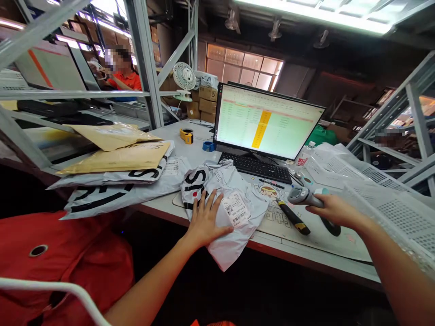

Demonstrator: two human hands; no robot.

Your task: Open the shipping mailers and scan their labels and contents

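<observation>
A white plastic mailing bag (pixel 217 181) with black lettering lies at the desk's front edge, one corner hanging over. My left hand (pixel 207 219) rests on it with fingers spread, beside a white shipping label (pixel 236 209) that bears a QR code and a barcode. Over the desk mat, my right hand (pixel 331 209) is wrapped round a grey barcode scanner (pixel 302 197), whose head points left toward the bag. Between the scanner and the bag lies a box cutter (pixel 292 217) with a black and yellow handle.
Stacked mailers (pixel 115 163), yellow over white, lie at left above a red bag (pixel 61 262). Behind are a keyboard (pixel 256 168), a lit monitor (pixel 265 120), tape rolls (pixel 186 136) and a small fan (pixel 184 76). White perforated baskets (pixel 401 203) stand right. Another person (pixel 125 79) sits far left.
</observation>
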